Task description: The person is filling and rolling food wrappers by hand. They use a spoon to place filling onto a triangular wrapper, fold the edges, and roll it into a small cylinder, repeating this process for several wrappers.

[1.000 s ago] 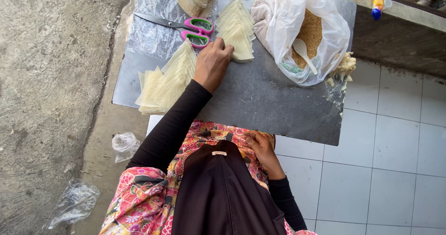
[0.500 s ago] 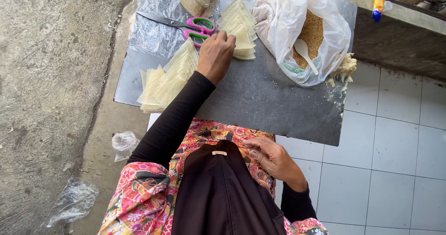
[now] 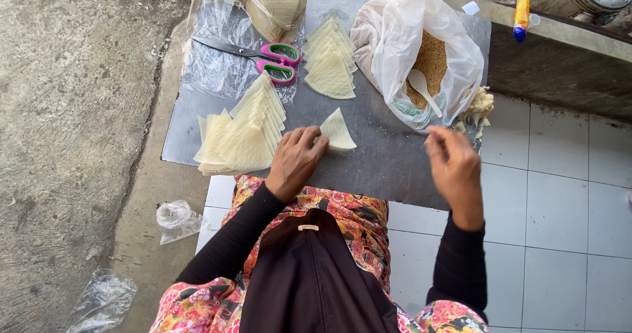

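On the grey metal tabletop (image 3: 388, 168), item one: a single triangular pastry sheet (image 3: 337, 131), apex pointing far, lying just right of my left hand (image 3: 295, 160), whose curled fingertips pinch its near-left edge. My right hand (image 3: 454, 168) hovers apart, fingers loosely bent, holding nothing I can see. Far right: white plastic bag (image 3: 408, 37) of brown crumbs with spoon (image 3: 421, 88). Far left: pink-green scissors (image 3: 273, 60) on clear wrap.

We have one view only — head-worn, looking steeply down, close over the grey board (image 3: 368, 155) and floor.
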